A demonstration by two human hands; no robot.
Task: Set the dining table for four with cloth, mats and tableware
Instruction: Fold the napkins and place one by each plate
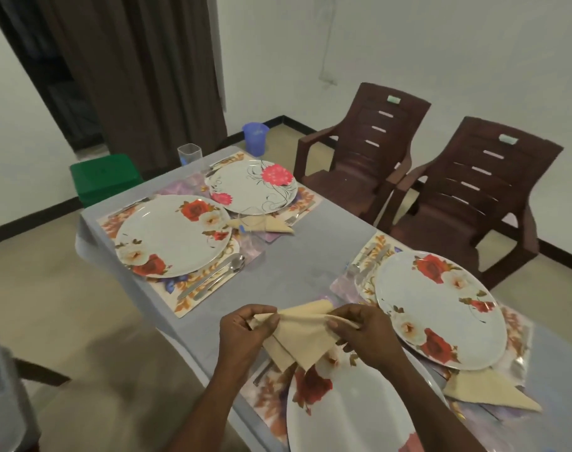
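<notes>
Above the near edge of the table (287,275), a beige napkin (299,337) hangs partly folded over the nearest plate (349,415). Left hand (242,334) pinches its left corner between thumb and curled fingers, and right hand (364,334) pinches the right edge the same way. Three more flowered plates sit on mats on the grey cloth, with a folded napkin (486,391) near the right edge.
</notes>
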